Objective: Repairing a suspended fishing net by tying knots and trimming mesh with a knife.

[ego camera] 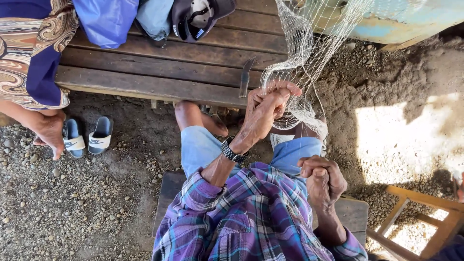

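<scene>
A fine white fishing net (299,58) hangs down from the top of the view to my knees. My left hand (265,111), with a dark watch on its wrist, is raised and pinches a bunch of the net's mesh. Lower and closer to my body, my right hand (323,178) is closed in a fist, and a thin line appears to run from it up to the net. I sit on a low wooden stool (166,193) in a purple plaid shirt and light blue shorts.
A wooden bench (159,67) lies ahead with a knife (245,77), a dark cap (198,17) and blue cloth (106,19) on it. Another person sits at the left, bare foot (48,130) beside a pair of slides (87,137). A wooden frame (420,222) stands at lower right on gravel.
</scene>
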